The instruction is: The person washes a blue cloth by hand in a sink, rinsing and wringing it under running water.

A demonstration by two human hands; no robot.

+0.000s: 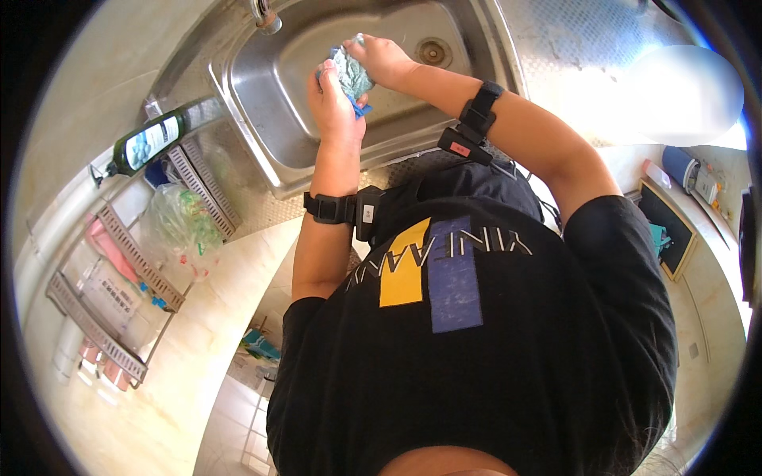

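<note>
A crumpled pale green and blue cloth (353, 72) is bunched between my two hands, above the stainless steel sink (262, 89). My left hand (333, 104) holds it from the near left, with the thumb against its side. A bright blue part of the bundle pokes out beside that palm. From the upper right, my right hand (384, 58) grips the same cloth, its fingers folded over the top. What lies inside the bundle is hidden. The metal faucet (268, 21) is above and left of my hands, and the drain (433, 52) lies to their right.
A dark green pump bottle (146, 146) lies tilted left of the sink. Metal racks (140, 259) hold a clear plastic bag (181, 226) and a pink item. Farther right, a dark framed board (667, 226) and a blue container (680, 166) stand by the wall.
</note>
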